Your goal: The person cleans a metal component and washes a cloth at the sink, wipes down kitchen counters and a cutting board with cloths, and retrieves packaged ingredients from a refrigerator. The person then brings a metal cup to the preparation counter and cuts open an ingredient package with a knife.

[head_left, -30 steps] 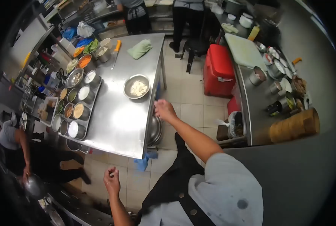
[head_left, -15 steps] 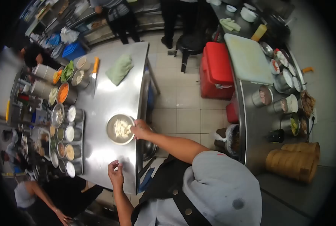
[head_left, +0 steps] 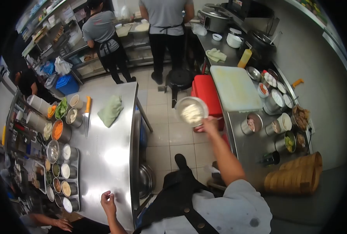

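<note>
My right hand [head_left: 209,125] grips the rim of a metal bowl [head_left: 203,108] holding pale, whitish pieces [head_left: 192,113]. The bowl is in the air over the aisle, in front of a red cooler box [head_left: 207,91]. Near the front end of the steel table [head_left: 107,163], my left hand [head_left: 108,201] hangs with loosely curled fingers and nothing in it. Farther up that table lie a folded green cloth [head_left: 111,111] and a knife with an orange handle [head_left: 88,105].
Metal containers of ingredients [head_left: 66,171] line the table's left side. On the right counter are a white cutting board [head_left: 236,87], several food containers [head_left: 252,124] and bamboo steamers [head_left: 292,175]. A black stool [head_left: 180,79] stands ahead. Two co-workers [head_left: 167,31] stand at the back.
The bowl has left the steel table and moved right over the aisle in my right hand. My view has turned towards the right counter. My left hand is still empty.
</note>
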A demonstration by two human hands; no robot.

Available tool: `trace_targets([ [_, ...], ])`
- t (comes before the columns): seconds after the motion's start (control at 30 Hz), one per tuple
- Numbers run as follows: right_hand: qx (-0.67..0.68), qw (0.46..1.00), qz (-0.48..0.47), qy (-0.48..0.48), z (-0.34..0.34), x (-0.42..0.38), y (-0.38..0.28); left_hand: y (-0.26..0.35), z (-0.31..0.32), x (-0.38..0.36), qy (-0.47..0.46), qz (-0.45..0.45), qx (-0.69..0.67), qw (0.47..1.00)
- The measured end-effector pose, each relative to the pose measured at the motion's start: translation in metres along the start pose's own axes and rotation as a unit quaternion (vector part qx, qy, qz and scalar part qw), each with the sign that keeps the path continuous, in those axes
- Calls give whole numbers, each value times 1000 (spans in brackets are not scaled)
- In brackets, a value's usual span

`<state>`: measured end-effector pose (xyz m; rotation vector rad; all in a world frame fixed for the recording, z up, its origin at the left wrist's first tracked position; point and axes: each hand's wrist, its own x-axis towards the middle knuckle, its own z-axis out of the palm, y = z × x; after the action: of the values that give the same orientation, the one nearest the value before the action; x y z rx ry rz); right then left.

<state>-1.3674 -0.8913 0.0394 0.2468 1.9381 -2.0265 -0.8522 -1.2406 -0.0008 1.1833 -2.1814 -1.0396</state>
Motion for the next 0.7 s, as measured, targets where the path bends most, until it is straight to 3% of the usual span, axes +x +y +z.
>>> trace_targets([
  [0.03,-16,999,0,49,-25,27,-13,12,-2,5,-19,-68,9,997],
  [0.07,41,993,-54,94,-47,64,-12,16,2,13,-3,-71,16,997],
  [0.13,42,983,-55,168,-89,117,-40,14,14,30,21,-90,3,996],
  [0.2,56,975,-76,200,-114,167,-65,58,31,47,15,-162,-1,987],
  [0.27,40,968,-64,240,-140,237,-79,59,54,72,10,-140,27,990],
  [0.33,66,968,-47,239,-151,297,-93,98,73,90,-18,-52,131,990],
  [0.47,124,962,-8,243,-160,414,-111,122,97,117,3,2,175,984],
  [0.6,199,951,-30,234,-161,493,-122,116,94,115,7,-21,228,973],
  [0.67,270,941,-73,192,-211,607,-68,92,85,103,10,-7,316,949],
  [0.7,90,978,-171,83,-236,651,-50,94,83,96,21,-42,305,951],
])
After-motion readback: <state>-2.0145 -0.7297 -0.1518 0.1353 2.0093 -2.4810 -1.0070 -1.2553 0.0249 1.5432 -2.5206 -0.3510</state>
